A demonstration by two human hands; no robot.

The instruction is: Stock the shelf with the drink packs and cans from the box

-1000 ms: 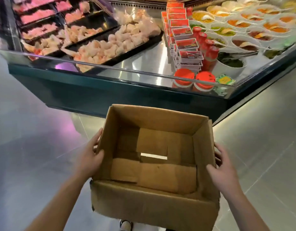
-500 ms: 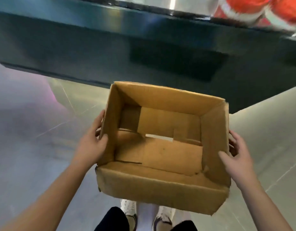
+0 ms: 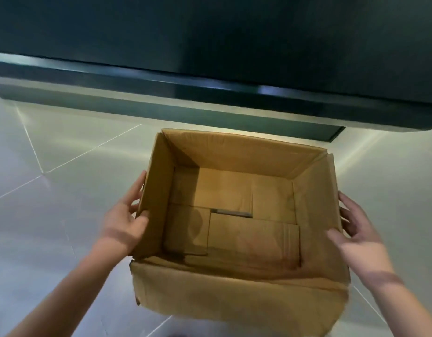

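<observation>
Head view: the cardboard box (image 3: pixel 234 295) hangs low over the tiled floor (image 3: pixel 64 154), just before the dark cabinet base (image 3: pixel 210 40); whether it touches the floor I cannot tell. The left grip (image 3: pixel 122 222) and right grip (image 3: pixel 355 229) each pinch a side wall, thumb inside. Only bottom flaps show inside, so the stocking looks done. The next move is probably to set the box down and let go.

Soft, dim light is spread over the pale floor (image 3: pixel 64 171), glare being streaked under the dark counter (image 3: pixel 210 32). The box (image 3: pixel 234 293) is smeared by motion blur along its near wall; lines are bowed toward the edges.
</observation>
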